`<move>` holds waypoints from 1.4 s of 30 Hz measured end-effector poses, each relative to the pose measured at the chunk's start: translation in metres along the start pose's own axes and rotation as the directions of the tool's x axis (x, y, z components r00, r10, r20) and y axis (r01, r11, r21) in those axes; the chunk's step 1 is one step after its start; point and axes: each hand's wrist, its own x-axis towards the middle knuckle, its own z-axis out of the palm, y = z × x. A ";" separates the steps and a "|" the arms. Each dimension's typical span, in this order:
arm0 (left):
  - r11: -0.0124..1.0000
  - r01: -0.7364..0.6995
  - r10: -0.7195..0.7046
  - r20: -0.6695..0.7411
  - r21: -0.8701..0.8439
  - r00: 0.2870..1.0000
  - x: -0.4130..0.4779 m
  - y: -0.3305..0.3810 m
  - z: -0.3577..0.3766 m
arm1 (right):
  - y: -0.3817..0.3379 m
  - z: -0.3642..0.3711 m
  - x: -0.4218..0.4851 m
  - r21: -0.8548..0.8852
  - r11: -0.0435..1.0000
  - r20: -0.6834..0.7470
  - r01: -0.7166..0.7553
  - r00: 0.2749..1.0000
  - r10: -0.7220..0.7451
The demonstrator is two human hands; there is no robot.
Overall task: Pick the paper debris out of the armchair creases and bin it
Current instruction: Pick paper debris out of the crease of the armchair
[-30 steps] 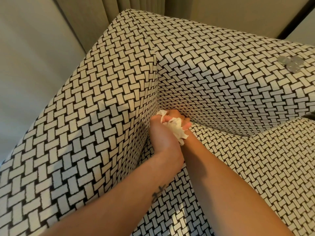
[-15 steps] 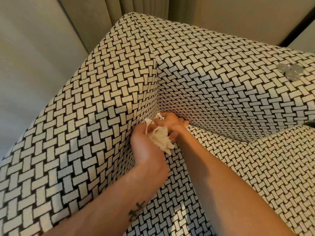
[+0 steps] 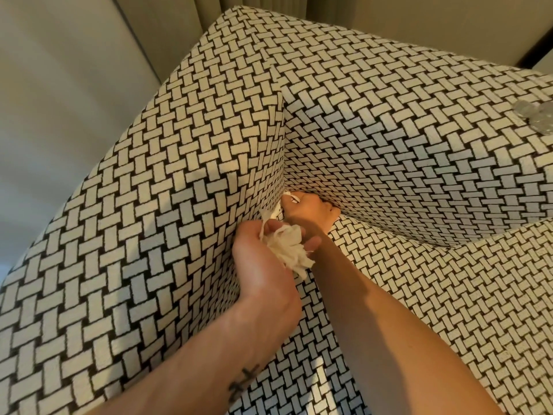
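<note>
We see a crumpled white paper wad (image 3: 288, 250) at frame centre, a strip trailing up; just above, a smaller scrap (image 3: 289, 197) sits at the corner crease of the black-and-cream woven armchair (image 3: 179, 190).

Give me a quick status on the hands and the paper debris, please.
Left hand holds a paper wad. Right hand in the corner crease, pinching a paper scrap. Nothing blocking; bin not in view.
</note>
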 end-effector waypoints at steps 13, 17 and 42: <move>0.999 -0.013 0.013 -0.012 -0.032 1.000 0.009 0.000 0.001 | 0.007 0.013 0.009 0.148 0.989 -0.030 -0.020 0.999 0.025; 0.999 -0.032 0.032 -0.010 -0.001 0.999 0.008 0.000 0.000 | 0.010 0.016 0.011 0.206 0.978 -0.031 -0.012 0.999 0.019; 0.977 -0.101 0.105 -0.011 0.186 0.994 0.001 -0.007 -0.007 | 0.019 -0.004 -0.002 0.257 0.957 -0.046 0.132 0.991 -0.124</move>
